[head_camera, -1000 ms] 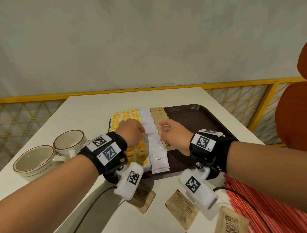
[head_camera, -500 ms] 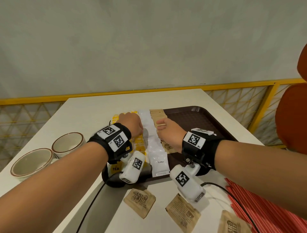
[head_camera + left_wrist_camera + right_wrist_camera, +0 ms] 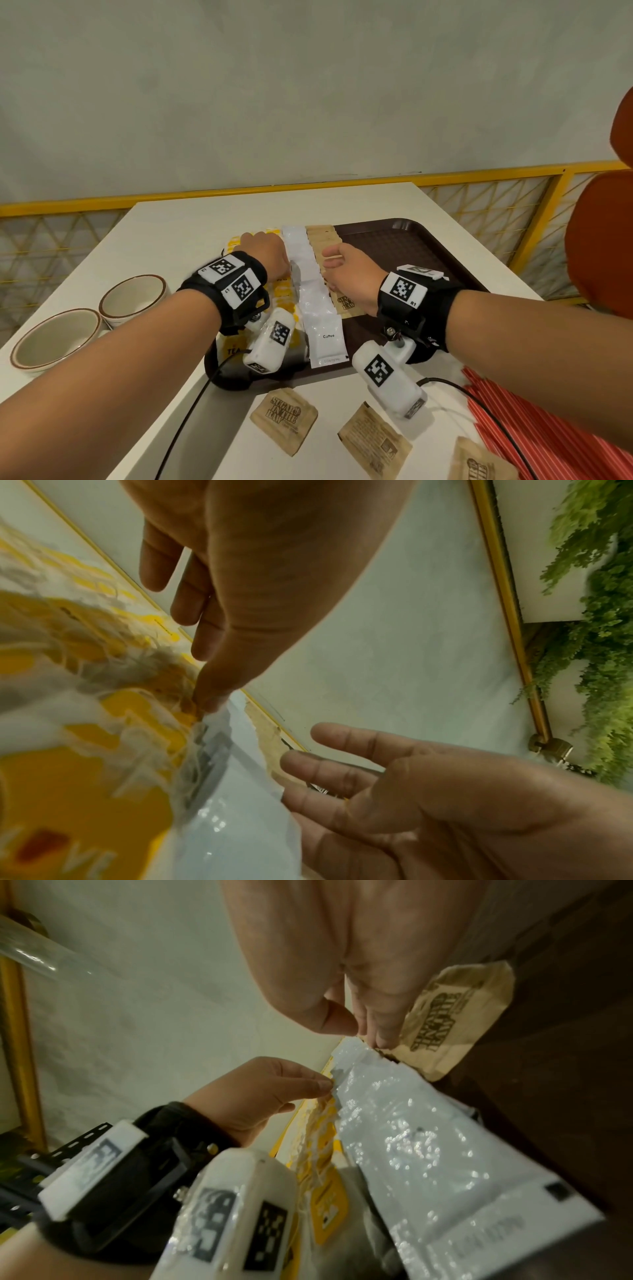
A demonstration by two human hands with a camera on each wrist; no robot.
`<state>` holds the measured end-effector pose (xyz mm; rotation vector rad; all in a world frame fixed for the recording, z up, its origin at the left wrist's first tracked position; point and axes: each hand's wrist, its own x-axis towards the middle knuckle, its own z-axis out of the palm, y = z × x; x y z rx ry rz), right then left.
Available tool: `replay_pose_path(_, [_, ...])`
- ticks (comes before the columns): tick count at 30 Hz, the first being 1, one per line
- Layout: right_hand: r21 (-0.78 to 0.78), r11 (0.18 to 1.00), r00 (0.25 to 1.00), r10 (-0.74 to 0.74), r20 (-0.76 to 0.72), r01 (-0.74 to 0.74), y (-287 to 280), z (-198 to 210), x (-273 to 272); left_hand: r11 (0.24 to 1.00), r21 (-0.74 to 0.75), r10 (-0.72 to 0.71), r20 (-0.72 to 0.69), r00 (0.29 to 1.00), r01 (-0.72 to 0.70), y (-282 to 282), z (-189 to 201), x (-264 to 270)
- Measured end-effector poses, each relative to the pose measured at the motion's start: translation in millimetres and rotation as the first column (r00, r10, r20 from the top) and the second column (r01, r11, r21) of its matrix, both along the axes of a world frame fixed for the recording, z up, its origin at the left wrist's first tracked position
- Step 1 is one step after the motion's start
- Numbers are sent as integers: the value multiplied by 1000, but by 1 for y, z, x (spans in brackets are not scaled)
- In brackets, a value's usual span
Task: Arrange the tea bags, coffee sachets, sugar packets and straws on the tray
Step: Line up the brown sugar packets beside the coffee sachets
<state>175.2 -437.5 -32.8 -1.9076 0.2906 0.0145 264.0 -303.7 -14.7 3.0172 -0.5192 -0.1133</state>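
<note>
A brown tray (image 3: pixel 428 246) holds three rows: yellow tea bags (image 3: pixel 234 349) on the left, white coffee sachets (image 3: pixel 325 329) in the middle, and brown sugar packets (image 3: pixel 322 236) on the right. My left hand (image 3: pixel 286 270) sits at the left edge of the white row. Its thumb and forefinger pinch a coffee sachet's edge (image 3: pixel 323 1089). My right hand (image 3: pixel 329 257) is at the row's right edge, with straight fingers (image 3: pixel 308 750) touching the sachets. Three loose sugar packets (image 3: pixel 284 419) lie on the table in front of the tray. Red straws (image 3: pixel 548 442) lie at the near right.
Two cream cups (image 3: pixel 133 298) (image 3: pixel 54 339) stand on the table left of the tray. The tray's right half is bare. An orange chair (image 3: pixel 603 240) is at the right, and a yellow railing runs behind the table. Wrist-camera cables trail over the near table.
Both hands have slid a little toward the far end of the white sachet row, staying on either side of it. The packets on the table have not moved.
</note>
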Motion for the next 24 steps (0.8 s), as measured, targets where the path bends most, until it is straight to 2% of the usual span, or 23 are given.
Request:
replay_pose_path(6, [22,1000,1000,-5,-9,5,2,1,0,1000,-8,28,2,1000,-28,-4,1,0])
replay_pose_path(13, [-6,1000,1000,9,-8,-10,1,0,-1,997,57,47,28,999,-48,-13,-3,-1])
replay_pose_path(19, [4,1000,1000,-1,-21,1,-5,0,-1,998,-41,42,22,999,-41,-8,1,0])
replay_pose_path(24, [3,1000,1000,-24,-4,24,-2,4,1,991,-133,-15,27,1000,19,1,9,-3])
